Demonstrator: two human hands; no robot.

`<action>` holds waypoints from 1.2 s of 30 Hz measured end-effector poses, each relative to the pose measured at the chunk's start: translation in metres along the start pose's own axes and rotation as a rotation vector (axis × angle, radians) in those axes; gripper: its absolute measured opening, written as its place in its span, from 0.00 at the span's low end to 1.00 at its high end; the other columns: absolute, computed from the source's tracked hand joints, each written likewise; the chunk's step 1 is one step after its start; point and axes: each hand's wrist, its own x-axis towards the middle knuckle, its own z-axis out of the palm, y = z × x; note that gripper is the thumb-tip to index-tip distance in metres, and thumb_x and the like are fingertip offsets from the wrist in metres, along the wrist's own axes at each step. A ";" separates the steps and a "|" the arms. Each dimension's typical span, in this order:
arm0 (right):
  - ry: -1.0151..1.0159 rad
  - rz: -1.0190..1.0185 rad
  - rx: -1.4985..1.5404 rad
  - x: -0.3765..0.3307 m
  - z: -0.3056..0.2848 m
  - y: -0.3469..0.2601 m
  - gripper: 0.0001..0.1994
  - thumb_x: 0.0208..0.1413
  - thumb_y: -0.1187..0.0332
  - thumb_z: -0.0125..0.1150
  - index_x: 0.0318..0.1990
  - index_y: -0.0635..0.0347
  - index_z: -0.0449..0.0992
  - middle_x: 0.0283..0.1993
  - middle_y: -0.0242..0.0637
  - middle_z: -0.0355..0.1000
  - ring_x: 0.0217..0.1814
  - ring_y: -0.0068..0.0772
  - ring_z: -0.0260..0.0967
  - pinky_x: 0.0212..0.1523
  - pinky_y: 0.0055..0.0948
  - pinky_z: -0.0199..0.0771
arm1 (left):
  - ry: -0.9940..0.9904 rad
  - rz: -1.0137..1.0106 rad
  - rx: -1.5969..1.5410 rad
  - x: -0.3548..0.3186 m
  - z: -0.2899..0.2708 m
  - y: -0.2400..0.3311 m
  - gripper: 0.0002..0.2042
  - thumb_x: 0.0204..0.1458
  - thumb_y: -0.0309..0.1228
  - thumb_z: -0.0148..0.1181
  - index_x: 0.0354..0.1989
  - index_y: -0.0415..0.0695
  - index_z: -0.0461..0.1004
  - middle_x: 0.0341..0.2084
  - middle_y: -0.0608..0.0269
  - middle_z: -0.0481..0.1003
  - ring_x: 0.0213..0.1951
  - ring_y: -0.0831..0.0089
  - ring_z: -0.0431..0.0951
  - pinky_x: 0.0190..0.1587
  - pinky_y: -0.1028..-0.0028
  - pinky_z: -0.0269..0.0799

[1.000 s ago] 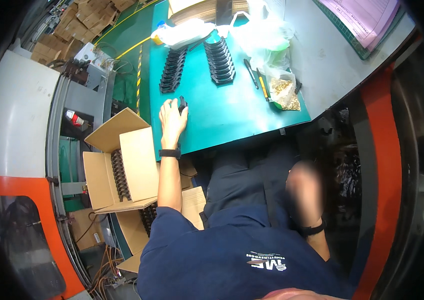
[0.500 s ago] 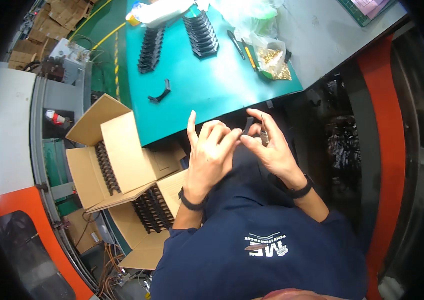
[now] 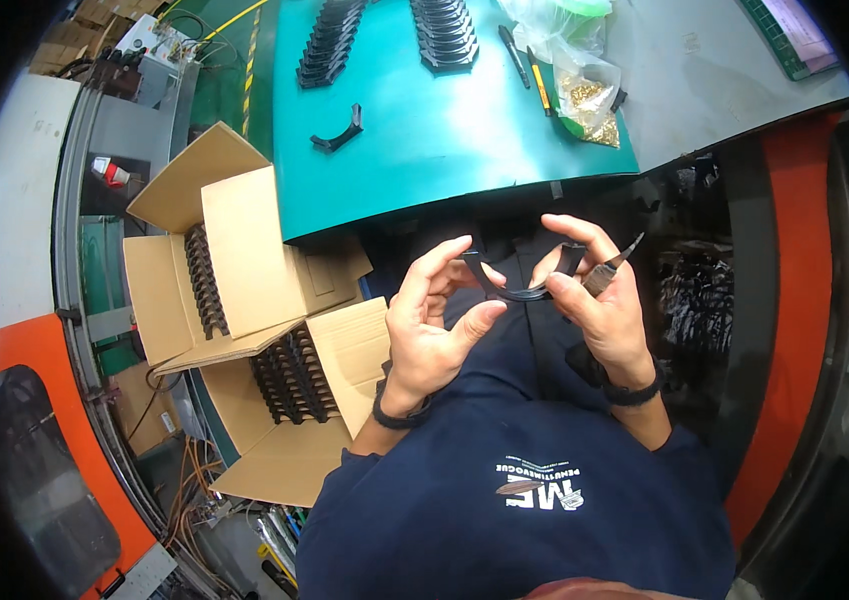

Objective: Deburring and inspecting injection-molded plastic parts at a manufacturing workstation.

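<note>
Both hands hold a black U-shaped plastic part in front of my body, below the table edge. My left hand has its fingertips at the part's left end, thumb near its inner curve. My right hand pinches the right end between thumb and fingers. A small pointed metal blade sticks out from among the right fingers, its grip mostly hidden. On the green table lies a single similar curved black part, apart from two rows of nested black parts.
A plastic bag of small brass-coloured pieces lies on the right of the table, beside a yellow-and-black pen-like tool and a black one. Open cardboard boxes with stacked black parts stand at left. Orange-edged machinery flanks both sides.
My hands have spread, and the black part now shows its U shape between them. The blade in my right hand points outward. The view has shifted, so the table sits higher in the picture.
</note>
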 end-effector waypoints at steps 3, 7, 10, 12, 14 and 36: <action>-0.002 -0.002 0.091 -0.003 -0.001 -0.002 0.29 0.52 0.80 0.64 0.62 0.64 0.62 0.38 0.32 0.72 0.29 0.08 0.60 0.33 0.12 0.63 | 0.040 0.004 -0.022 0.000 0.001 0.001 0.33 0.49 0.31 0.70 0.61 0.35 0.61 0.39 0.54 0.77 0.42 0.71 0.77 0.48 0.75 0.71; 0.006 -0.022 0.051 -0.005 -0.004 0.003 0.30 0.50 0.80 0.66 0.62 0.66 0.63 0.39 0.32 0.72 0.27 0.07 0.59 0.29 0.10 0.60 | 0.063 -0.027 -0.033 0.000 0.001 0.002 0.34 0.48 0.33 0.71 0.61 0.34 0.60 0.38 0.54 0.77 0.41 0.73 0.77 0.46 0.77 0.72; 0.012 -0.040 0.036 -0.005 -0.004 0.004 0.30 0.49 0.80 0.67 0.61 0.66 0.63 0.39 0.33 0.71 0.27 0.07 0.59 0.28 0.10 0.60 | 0.059 -0.023 -0.062 -0.002 0.000 0.000 0.33 0.47 0.31 0.71 0.60 0.35 0.62 0.38 0.55 0.77 0.42 0.73 0.77 0.49 0.74 0.72; 0.012 -0.054 0.029 -0.006 -0.003 0.004 0.30 0.49 0.80 0.67 0.61 0.66 0.64 0.39 0.33 0.71 0.27 0.07 0.59 0.28 0.10 0.60 | 0.062 -0.017 -0.072 -0.002 0.000 0.000 0.33 0.46 0.30 0.71 0.60 0.36 0.62 0.38 0.55 0.78 0.42 0.72 0.77 0.51 0.72 0.72; 0.022 -0.074 0.027 -0.006 -0.002 0.006 0.30 0.49 0.80 0.68 0.61 0.66 0.64 0.39 0.33 0.71 0.27 0.07 0.59 0.29 0.10 0.60 | 0.078 -0.017 -0.072 -0.002 0.001 0.003 0.34 0.45 0.31 0.72 0.61 0.35 0.62 0.38 0.55 0.78 0.42 0.72 0.77 0.51 0.73 0.72; 0.118 -0.262 -0.183 -0.008 0.003 0.013 0.16 0.52 0.80 0.64 0.50 0.67 0.74 0.43 0.35 0.74 0.29 0.11 0.63 0.35 0.13 0.68 | 0.081 0.098 0.052 -0.006 0.003 -0.001 0.28 0.48 0.17 0.65 0.60 0.32 0.64 0.49 0.44 0.76 0.49 0.65 0.78 0.53 0.71 0.71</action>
